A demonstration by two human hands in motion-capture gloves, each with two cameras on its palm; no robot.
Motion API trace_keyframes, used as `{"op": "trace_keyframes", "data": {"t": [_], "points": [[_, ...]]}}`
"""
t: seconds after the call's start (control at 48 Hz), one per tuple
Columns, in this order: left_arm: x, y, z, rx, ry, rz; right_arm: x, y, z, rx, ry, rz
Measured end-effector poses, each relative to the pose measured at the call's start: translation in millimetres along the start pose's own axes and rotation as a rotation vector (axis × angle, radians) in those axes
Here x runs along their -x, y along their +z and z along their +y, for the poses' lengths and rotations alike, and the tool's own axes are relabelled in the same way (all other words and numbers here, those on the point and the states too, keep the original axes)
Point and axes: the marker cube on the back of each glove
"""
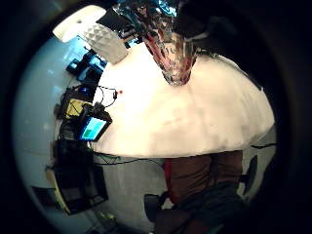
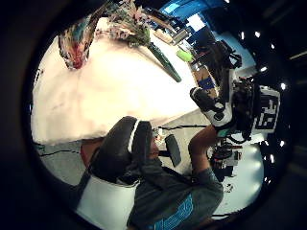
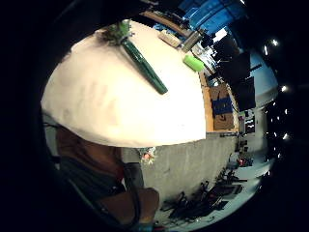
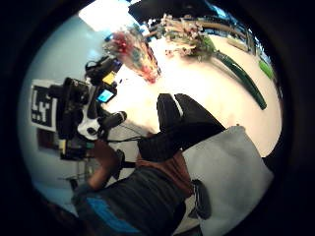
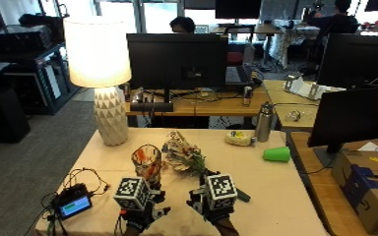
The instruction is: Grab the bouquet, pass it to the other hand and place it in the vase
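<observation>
A colourful glass vase [image 5: 147, 162] stands upright on the cream-covered table [image 5: 267, 206], left of centre. The bouquet [image 5: 182, 156] lies on the cloth just right of it, flowers towards the vase and its dark green wrapped stem [image 5: 241, 195] pointing to the front right. My left hand [image 5: 148, 213] hovers near the front edge, in front of the vase. My right hand [image 5: 201, 200] hovers beside it, over the stem's near end. Both hold nothing, with fingers relaxed. The palm views show the vase [image 1: 173, 53] [image 4: 133, 51], the bouquet [image 2: 129, 24] and the stem [image 3: 145, 67] lying untouched.
A white lamp [image 5: 100, 73] stands at the table's back left. A green cup [image 5: 277, 154], a metal bottle [image 5: 263, 123] and a small white bundle [image 5: 239, 139] sit at the right back. A small screen device [image 5: 74, 204] with cables lies at the front left corner.
</observation>
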Motion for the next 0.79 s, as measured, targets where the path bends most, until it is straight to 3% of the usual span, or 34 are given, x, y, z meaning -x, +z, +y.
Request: {"op": "trace_keyframes", "data": {"t": [0.334, 0.521, 0.792], "points": [[-2, -8, 4, -0.091, -0.003, 0.027, -58, 3, -12, -0.012, 0.045, -0.012], [1, -5, 3, -0.138, -0.010, 0.061, -111, 36, -34, -0.040, 0.085, -0.063], [8, -2, 2, -0.183, -0.041, 0.103, -179, 110, -67, 0.020, 0.180, -0.128]]}}
